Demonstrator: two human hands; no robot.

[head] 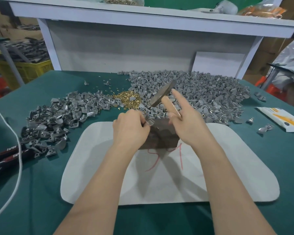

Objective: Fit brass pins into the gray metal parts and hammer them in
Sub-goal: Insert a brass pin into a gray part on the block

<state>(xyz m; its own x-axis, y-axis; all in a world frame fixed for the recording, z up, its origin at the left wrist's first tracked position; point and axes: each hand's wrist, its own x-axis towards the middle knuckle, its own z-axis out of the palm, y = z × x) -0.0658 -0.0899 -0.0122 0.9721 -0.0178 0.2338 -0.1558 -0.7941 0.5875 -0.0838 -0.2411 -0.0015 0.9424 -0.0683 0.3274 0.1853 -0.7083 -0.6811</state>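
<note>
Head view, left hand point(131, 128) pinching gray part point(150, 123), right hand point(188, 126) gripping hammer point(163, 94)

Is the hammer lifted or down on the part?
Lifted: the hammer head is tilted up, clear of the block, held in the right hand.

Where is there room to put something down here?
The white mat, on the near side of the dark block, outside the arms. Also the green cloth between mat and packet. The back is crowded with gray parts and brass pins.
</note>
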